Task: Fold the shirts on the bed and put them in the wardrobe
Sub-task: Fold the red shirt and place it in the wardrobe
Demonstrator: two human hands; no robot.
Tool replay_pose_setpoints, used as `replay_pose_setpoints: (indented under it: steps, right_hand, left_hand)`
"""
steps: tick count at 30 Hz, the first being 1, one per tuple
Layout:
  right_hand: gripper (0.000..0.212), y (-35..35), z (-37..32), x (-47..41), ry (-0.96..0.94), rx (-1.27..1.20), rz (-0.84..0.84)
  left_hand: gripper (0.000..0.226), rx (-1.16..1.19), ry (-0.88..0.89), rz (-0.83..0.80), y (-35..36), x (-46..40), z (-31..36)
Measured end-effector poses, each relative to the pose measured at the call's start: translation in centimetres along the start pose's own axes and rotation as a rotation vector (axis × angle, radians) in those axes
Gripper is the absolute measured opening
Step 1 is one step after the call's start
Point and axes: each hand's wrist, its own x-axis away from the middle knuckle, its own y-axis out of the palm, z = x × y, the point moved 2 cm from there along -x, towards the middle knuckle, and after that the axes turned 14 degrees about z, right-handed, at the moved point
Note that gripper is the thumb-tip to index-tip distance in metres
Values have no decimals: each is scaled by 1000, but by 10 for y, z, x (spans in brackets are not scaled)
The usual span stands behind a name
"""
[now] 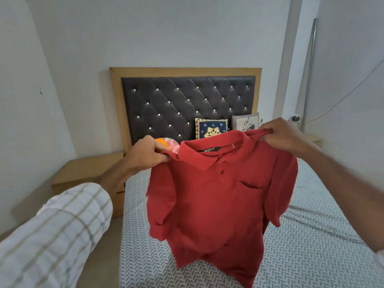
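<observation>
The left hand (148,153) has its fingers curled, pinching one shoulder of the red polo shirt (216,200) at nine o'clock of the collar, and the right hand (280,137) pinches the other shoulder at two o'clock. The shirt hangs front-facing between them above the bed (311,242). Beyond, at twelve o'clock, cushions (211,128) lean against the tufted headboard (166,100); a wooden nightstand (89,171) sits at nine o'clock.

Shirt: red polo shirt (216,196) hangs above the bed (311,246)
Left hand (145,154): grips one shoulder
Right hand (282,136): grips the other shoulder
</observation>
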Motion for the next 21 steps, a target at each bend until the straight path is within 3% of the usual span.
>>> replay_pose_setpoints:
  steps: [2,5,7,8,10,12,14,16,19,21]
  right_hand:
    - [13,1,6,3,26,20,8]
    - [33,-2,14,10,56,47,14]
    - [36,-5,22,21,42,74,-87]
    - [33,-4,28,28,35,97,-197]
    - [31,6,46,44,41,149,-446]
    - [26,21,67,62,88,147,-614]
    - [27,47,92,72,139,175,-755]
    - [32,79,114,77,129,291,-872]
    - [32,125,144,77,233,369,-809]
    - [25,150,152,70,505,167,-596]
  left_hand:
    - [35,81,-21,110,9,-1,-2]
    - [22,150,-123,334,18,-5,-10]
    - [12,78,-75,376,18,-2,-13]
    - [5,13,-2,335,17,2,-14]
    - [14,-109,136,177,22,11,-21]
    - [26,-168,126,-92,35,20,-37]
    - [28,-418,161,-377,62,23,-62]
    - [24,-655,169,-516,89,25,-86]
    - [28,-799,-52,-469,119,22,-126]
    - [21,-606,-359,-353,138,15,-140]
